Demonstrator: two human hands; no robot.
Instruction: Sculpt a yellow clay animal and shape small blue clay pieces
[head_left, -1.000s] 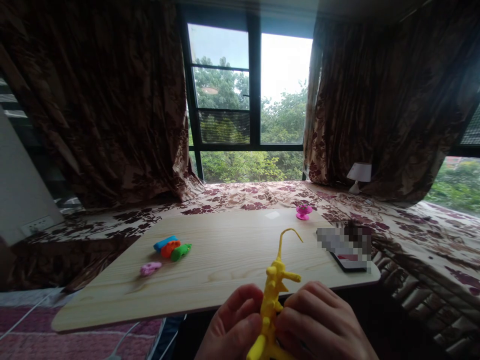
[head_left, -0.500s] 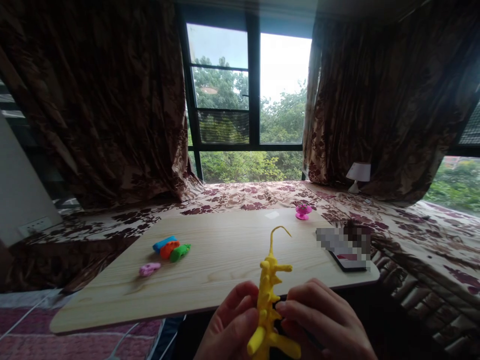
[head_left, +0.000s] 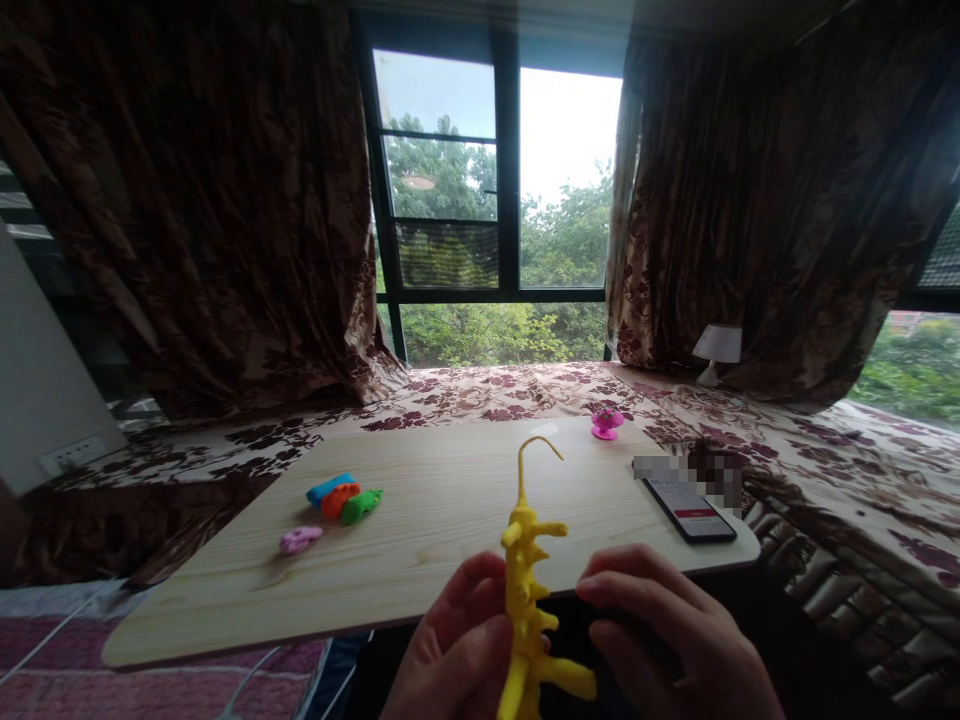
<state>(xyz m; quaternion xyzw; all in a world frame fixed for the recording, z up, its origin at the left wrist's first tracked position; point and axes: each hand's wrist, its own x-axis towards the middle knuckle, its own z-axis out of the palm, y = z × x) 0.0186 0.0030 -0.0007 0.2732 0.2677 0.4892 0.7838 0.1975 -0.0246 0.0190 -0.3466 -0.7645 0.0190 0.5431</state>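
A yellow clay figure (head_left: 525, 590) stands upright in front of me, with a thin bent tail at the top, stubby limbs and a row of small spikes along its right side. My left hand (head_left: 461, 640) grips its left side between thumb and fingers. To the right of the figure, my right hand (head_left: 667, 625) is apart from it, fingers curled with a gap between thumb and forefinger. Nothing shows between those fingers. The figure's lower end runs out of view at the bottom.
On the wooden table (head_left: 442, 540) lie blue (head_left: 330, 488), orange (head_left: 339, 501), green (head_left: 361, 506) and light pink (head_left: 300, 540) clay lumps at the left. A pink suction-cup toy (head_left: 607, 424) stands at the back right, near a phone (head_left: 686, 505). A small lamp (head_left: 718, 345) stands beyond.
My right hand has drawn away from the spikes to the right, and its fingers have parted. My left hand has shifted the yellow figure slightly left.
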